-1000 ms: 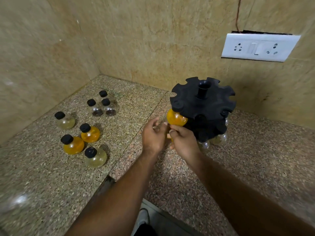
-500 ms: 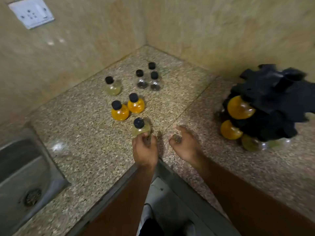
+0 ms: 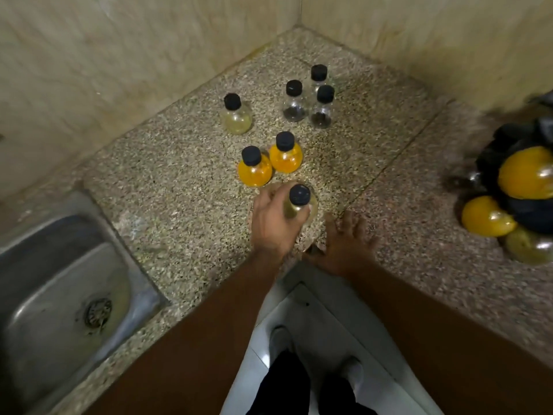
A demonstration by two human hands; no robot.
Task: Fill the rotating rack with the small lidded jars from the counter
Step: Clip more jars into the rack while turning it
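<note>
My left hand [image 3: 273, 221] grips a pale yellow jar with a black lid [image 3: 299, 202] near the counter's front corner. My right hand [image 3: 347, 244] rests open, fingers spread, on the granite counter [image 3: 185, 181] just right of it. Two orange jars [image 3: 255, 168] [image 3: 285, 154] stand right behind the held jar. Farther back stand another pale jar [image 3: 235, 115] and three clear jars [image 3: 294, 100] [image 3: 322, 106] [image 3: 318, 74]. The black rotating rack [image 3: 529, 202] sits at the right edge, blurred, carrying orange jars [image 3: 525, 172] [image 3: 486, 217] and a pale one [image 3: 528, 245].
A steel sink [image 3: 59, 298] with a drain lies at the lower left. Beige walls meet in a corner behind the jars. Below the counter edge are a white floor and my shoes [image 3: 279, 339].
The view swung left from the rack to the jars. My left hand left the rack, reached the nearest pale jar and closed round it. My right hand came down onto the counter.
</note>
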